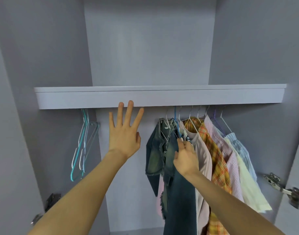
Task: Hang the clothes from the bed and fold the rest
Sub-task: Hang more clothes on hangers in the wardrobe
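Observation:
I face an open grey wardrobe. Several garments hang on wire hangers at the right under the shelf (pixel 160 99): dark blue jeans (pixel 179 197), a faded denim piece (pixel 153 158), a beige top (pixel 203 153), an orange plaid shirt (pixel 218 160), a pink striped shirt (pixel 230 155) and a cream top (pixel 248 182). My right hand (pixel 186 158) pinches the lower part of a blue hanger (pixel 176 126) carrying the jeans. My left hand (pixel 124 133) is raised with fingers spread, holding nothing, its fingertips near the shelf's lower edge.
Several empty teal and white hangers (pixel 82 146) hang at the left end under the shelf. Metal door hinges sit at the right side (pixel 281 189) and lower left (pixel 50 202). The gap between the empty hangers and the clothes shows the bare back panel.

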The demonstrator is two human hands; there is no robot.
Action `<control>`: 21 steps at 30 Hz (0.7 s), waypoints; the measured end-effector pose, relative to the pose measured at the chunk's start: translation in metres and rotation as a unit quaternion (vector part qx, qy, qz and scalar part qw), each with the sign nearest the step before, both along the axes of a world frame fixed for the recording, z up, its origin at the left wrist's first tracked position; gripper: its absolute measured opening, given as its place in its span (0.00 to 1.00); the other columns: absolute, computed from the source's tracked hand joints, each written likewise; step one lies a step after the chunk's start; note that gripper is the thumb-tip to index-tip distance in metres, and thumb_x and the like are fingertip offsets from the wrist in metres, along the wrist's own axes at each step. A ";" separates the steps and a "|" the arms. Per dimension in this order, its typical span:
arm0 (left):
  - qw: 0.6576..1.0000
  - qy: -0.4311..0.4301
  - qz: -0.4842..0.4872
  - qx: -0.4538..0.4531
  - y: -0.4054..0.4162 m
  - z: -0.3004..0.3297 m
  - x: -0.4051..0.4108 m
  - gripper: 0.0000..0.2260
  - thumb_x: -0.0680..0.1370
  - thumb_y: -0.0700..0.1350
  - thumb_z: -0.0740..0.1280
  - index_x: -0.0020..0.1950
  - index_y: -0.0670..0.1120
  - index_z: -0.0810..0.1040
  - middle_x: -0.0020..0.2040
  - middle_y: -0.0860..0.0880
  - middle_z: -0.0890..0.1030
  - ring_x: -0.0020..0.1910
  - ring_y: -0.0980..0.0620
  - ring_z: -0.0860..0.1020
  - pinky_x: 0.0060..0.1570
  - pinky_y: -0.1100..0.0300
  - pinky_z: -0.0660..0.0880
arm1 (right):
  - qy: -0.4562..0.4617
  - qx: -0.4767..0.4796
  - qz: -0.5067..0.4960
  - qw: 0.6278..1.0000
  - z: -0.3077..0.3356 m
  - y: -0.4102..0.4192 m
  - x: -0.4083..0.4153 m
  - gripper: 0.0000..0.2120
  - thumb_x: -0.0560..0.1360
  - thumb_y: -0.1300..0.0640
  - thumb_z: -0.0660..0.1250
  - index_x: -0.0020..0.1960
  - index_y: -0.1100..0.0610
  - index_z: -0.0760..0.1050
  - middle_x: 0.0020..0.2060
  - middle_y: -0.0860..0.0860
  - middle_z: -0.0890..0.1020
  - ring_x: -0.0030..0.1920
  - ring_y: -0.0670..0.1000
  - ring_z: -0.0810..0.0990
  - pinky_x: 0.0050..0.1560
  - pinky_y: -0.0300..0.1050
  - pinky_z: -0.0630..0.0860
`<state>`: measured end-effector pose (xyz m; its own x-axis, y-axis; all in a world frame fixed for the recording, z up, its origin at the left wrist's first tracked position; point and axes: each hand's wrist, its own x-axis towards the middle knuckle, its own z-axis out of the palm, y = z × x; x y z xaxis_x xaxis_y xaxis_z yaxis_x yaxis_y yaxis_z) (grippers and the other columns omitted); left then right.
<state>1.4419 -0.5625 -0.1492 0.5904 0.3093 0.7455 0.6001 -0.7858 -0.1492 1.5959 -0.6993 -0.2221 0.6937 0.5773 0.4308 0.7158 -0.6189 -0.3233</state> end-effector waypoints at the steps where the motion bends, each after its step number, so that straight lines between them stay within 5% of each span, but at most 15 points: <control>1: 1.000 -0.008 -0.013 -0.027 -0.007 -0.006 -0.006 0.36 0.76 0.48 0.62 0.76 0.53 0.42 0.76 0.45 0.39 0.75 0.38 0.39 0.70 0.37 0.42 | 0.004 0.023 0.014 1.000 0.002 -0.009 -0.008 0.27 0.78 0.58 0.58 0.75 0.57 0.55 0.68 0.56 0.64 0.68 0.56 0.64 0.66 0.49 0.65; 5: 0.991 -0.038 -0.050 -0.120 -0.039 -0.029 -0.033 0.31 0.74 0.43 0.66 0.75 0.50 0.57 0.76 0.41 0.54 0.75 0.37 0.50 0.70 0.37 0.46 | 0.022 0.111 0.101 0.988 0.012 -0.046 -0.046 0.19 0.78 0.61 0.59 0.68 0.58 0.69 0.64 0.55 0.72 0.65 0.55 0.69 0.65 0.43 0.63; 11: 0.967 -0.053 -0.040 -0.248 -0.087 -0.079 -0.077 0.25 0.77 0.43 0.63 0.74 0.48 0.62 0.75 0.43 0.59 0.73 0.42 0.59 0.71 0.44 0.53 | 0.069 0.103 0.217 0.968 -0.005 -0.081 -0.092 0.14 0.77 0.62 0.61 0.62 0.58 0.74 0.57 0.53 0.78 0.58 0.52 0.75 0.58 0.39 0.67; 21: 0.867 -0.159 0.246 -0.404 -0.252 -0.207 -0.236 0.20 0.77 0.43 0.63 0.70 0.44 0.68 0.69 0.45 0.69 0.65 0.42 0.68 0.62 0.49 0.65 | 0.245 -0.039 0.453 0.856 -0.111 -0.135 -0.199 0.12 0.77 0.64 0.60 0.58 0.60 0.76 0.55 0.53 0.80 0.53 0.52 0.77 0.50 0.34 0.67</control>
<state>1.2060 -0.8142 -0.3561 0.0430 0.9622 0.2688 0.8023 -0.1936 0.5646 1.3971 -0.8339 -0.3336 0.0328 0.9879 0.1514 0.7036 0.0848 -0.7055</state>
